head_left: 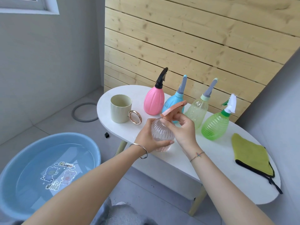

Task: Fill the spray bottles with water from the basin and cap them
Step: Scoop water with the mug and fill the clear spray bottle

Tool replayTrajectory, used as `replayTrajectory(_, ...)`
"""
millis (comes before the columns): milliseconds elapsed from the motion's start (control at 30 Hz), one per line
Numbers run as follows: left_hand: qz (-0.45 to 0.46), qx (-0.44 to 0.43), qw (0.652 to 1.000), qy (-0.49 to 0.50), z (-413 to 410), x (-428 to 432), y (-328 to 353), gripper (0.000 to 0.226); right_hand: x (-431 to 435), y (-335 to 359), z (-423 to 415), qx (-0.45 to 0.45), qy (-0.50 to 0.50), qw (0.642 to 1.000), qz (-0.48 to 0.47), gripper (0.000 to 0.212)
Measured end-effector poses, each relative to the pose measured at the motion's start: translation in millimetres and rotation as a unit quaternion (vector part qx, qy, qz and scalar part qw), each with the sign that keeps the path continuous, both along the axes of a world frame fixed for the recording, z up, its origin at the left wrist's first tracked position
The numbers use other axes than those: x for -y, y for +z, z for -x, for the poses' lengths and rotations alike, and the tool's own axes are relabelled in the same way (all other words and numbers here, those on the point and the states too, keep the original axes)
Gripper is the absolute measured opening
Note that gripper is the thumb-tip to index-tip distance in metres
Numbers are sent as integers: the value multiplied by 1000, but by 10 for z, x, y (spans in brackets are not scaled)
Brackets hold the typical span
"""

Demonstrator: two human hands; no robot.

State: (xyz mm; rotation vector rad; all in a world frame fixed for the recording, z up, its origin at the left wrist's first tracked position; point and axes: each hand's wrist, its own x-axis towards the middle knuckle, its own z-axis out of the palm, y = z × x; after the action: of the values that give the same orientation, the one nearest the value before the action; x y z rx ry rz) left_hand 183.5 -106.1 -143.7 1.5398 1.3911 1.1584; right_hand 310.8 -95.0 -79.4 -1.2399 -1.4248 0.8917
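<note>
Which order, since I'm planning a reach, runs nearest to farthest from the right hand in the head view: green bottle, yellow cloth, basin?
1. Green bottle: just right of the right hand.
2. Yellow cloth: right end of table.
3. Basin: floor, far left.

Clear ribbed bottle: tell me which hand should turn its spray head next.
Right. The right hand pinches the collar beneath the orange spray head, while the left hand grips the body of the clear ribbed bottle, steadying it.
</note>
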Motion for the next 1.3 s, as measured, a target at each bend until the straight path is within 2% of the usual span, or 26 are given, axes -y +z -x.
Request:
replayTrajectory(67,-5,-1,1000,-1,5,-11,-21,100,-6,-16,90,22,-51,998,-11,34)
replayTrajectory(133,-5,-4,1000,-3,12,-16,-28,100,-25,-20,114,33,-55,998,2,39)
replayTrajectory(233,-2,-9,1000,-7,18,-26,-10,101,-65,49,-44,29,64,997,44,34)
replayTrajectory(333,-3,-3,1000,-22,29,-32,-6,102,-69,125,-221,6,199,977,75,23)
replayTrajectory(400,-8,0,999,-48,61,-37,-9,105,-100,119,-246,20,183,981,63,25)
replayTrajectory(467,-17,-12,997,-80,105,-55,-8,108,-125,69,-204,24,115,992,41,27)
replayTrajectory(600,19,-35,990,-132,244,-116,51,91,-137,-18,-116,28,60,998,11,31)
replayTrajectory(667,81,-42,983,-156,349,-176,127,76,-161,10,-152,32,80,996,23,30)
replayTrajectory(767,117,-70,974,-182,437,-298,240,60,-204,94,-254,57,192,977,70,28)
replayTrajectory(833,104,-83,976,-174,419,-338,268,66,-208,126,-277,77,214,971,72,28)
replayTrajectory(933,82,-63,982,-155,345,-311,232,81,-142,66,-234,41,168,984,34,20)
replayTrajectory(1033,52,-49,989,-133,287,-247,191,73,-66,-53,-167,9,117,993,-7,17)
replayTrajectory(1100,50,-41,991,-119,257,-219,193,70,-60,-45,-159,26,99,995,-21,15)
replayTrajectory(1200,64,-77,986,-130,281,-237,227,72,-94,55,-213,70,115,991,-20,18)
replayTrajectory(1300,92,-118,976,-156,292,-277,281,78,-139,180,-312,102,174,979,17,24)
